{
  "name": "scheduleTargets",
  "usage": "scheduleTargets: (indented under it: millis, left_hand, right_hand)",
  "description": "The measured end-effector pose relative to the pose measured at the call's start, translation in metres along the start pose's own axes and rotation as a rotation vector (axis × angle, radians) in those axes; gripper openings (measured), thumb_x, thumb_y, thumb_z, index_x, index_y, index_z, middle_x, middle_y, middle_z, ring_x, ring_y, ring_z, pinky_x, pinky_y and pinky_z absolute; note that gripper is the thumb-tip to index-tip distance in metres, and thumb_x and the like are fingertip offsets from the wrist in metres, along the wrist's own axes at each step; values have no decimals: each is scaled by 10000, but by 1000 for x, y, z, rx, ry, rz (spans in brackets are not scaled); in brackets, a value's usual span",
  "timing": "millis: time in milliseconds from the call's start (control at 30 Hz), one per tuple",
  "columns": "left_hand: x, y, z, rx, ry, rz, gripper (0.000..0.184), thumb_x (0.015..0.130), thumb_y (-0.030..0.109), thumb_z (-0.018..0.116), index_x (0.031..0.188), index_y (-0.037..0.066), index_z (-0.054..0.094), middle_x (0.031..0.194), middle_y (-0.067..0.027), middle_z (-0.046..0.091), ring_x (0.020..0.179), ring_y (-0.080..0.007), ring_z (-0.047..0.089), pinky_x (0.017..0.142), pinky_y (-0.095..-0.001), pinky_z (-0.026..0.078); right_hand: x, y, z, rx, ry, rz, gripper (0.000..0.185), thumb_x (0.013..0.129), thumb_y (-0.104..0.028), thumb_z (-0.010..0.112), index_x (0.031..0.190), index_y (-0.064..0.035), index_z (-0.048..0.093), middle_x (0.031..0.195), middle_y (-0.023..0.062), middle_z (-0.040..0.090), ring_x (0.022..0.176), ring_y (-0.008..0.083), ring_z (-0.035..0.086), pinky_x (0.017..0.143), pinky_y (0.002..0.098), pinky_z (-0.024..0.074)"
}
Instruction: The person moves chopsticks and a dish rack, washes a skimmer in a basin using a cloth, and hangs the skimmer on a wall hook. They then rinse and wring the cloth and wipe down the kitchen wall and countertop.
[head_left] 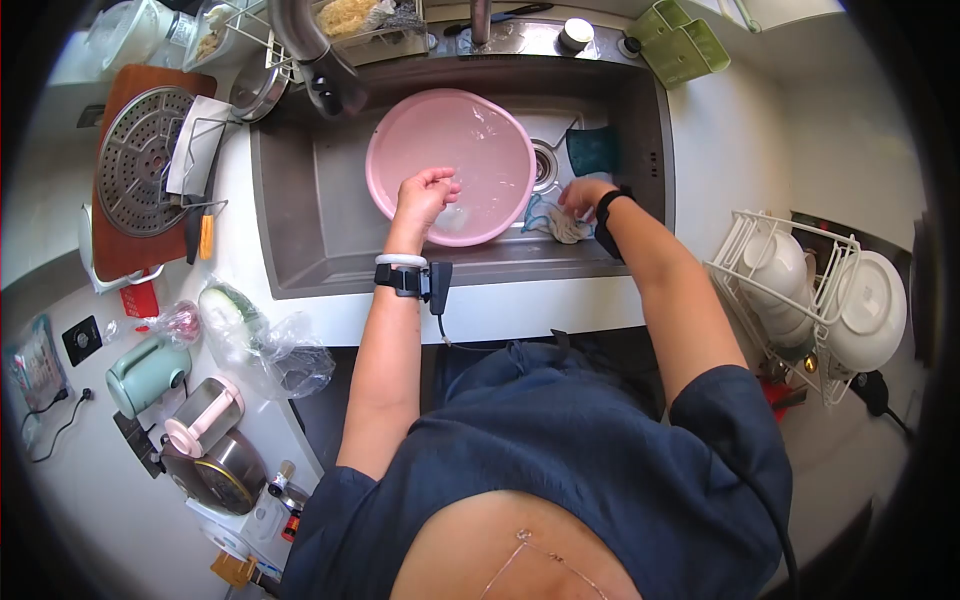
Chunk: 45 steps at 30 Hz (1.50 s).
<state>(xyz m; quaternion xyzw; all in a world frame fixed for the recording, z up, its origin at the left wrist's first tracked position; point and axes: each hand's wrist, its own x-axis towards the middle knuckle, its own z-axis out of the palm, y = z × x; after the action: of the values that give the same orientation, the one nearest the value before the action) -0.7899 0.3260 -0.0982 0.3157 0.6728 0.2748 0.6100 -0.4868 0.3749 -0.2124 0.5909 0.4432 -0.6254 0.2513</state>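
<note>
A round pink basin (385, 135) stands in the steel sink, with clear water and whitish glints in it. My left hand (428, 197) is over the basin's near side, fingers loosely bent and somewhat apart, with nothing visible in them. To the right of the basin, my right hand (584, 197) reaches down onto a crumpled whitish cloth (566, 228) with a blue edge. Its fingers are closed on the cloth, their tips partly hidden. Just beyond that hand lies a dark green scouring pad (594, 151), close to the drain strainer (543, 163).
The sink (330, 190) has raised steel walls, and a faucet (318, 65) overhangs its back left. A dish rack (790, 290) with white bowls stands on the right. Leftward are a steamer plate (150, 160) on a wooden board, bagged vegetables (235, 310) and a green kettle (148, 376).
</note>
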Motion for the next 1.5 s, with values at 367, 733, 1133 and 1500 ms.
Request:
scheduleTargets:
  millis: [367, 733, 1133, 1500]
  left_hand:
    - [0, -7, 1, -34, 52, -98, 281, 809, 75, 508, 1071, 11, 590, 889, -95, 659, 711, -100, 593, 601, -202, 444]
    - [21, -23, 19, -124, -46, -106, 276, 802, 69, 547, 1070, 15, 591, 832, -67, 634, 669, -108, 570, 581, -223, 451]
    - [38, -53, 31, -115, -85, -293, 532, 839, 317, 579, 1302, 114, 414, 1312, -117, 421, 1107, -237, 454, 825, -432, 431]
    - [87, -57, -1, -905, -300, -192, 267, 870, 304, 535, 948, 49, 558, 837, -72, 608, 766, -211, 617, 680, -361, 527]
  right_hand:
    - [-4, -23, 0, -639, -171, 97, 185, 586, -138, 708, 742, -62, 642, 643, 55, 593, 555, 202, 549, 527, 327, 443]
    - [-15, -110, -3, -124, 236, -435, 299, 658, -118, 575, 915, 29, 621, 810, 171, 648, 743, 273, 640, 633, 358, 496]
    - [42, -120, 71, -522, 519, -487, 331, 759, -175, 567, 1066, -56, 603, 1001, 216, 616, 930, 338, 610, 810, 409, 480]
    - [-91, -169, 71, 210, 456, -809, 508, 748, -387, 551, 1008, 47, 602, 894, 292, 615, 858, 386, 617, 773, 420, 480]
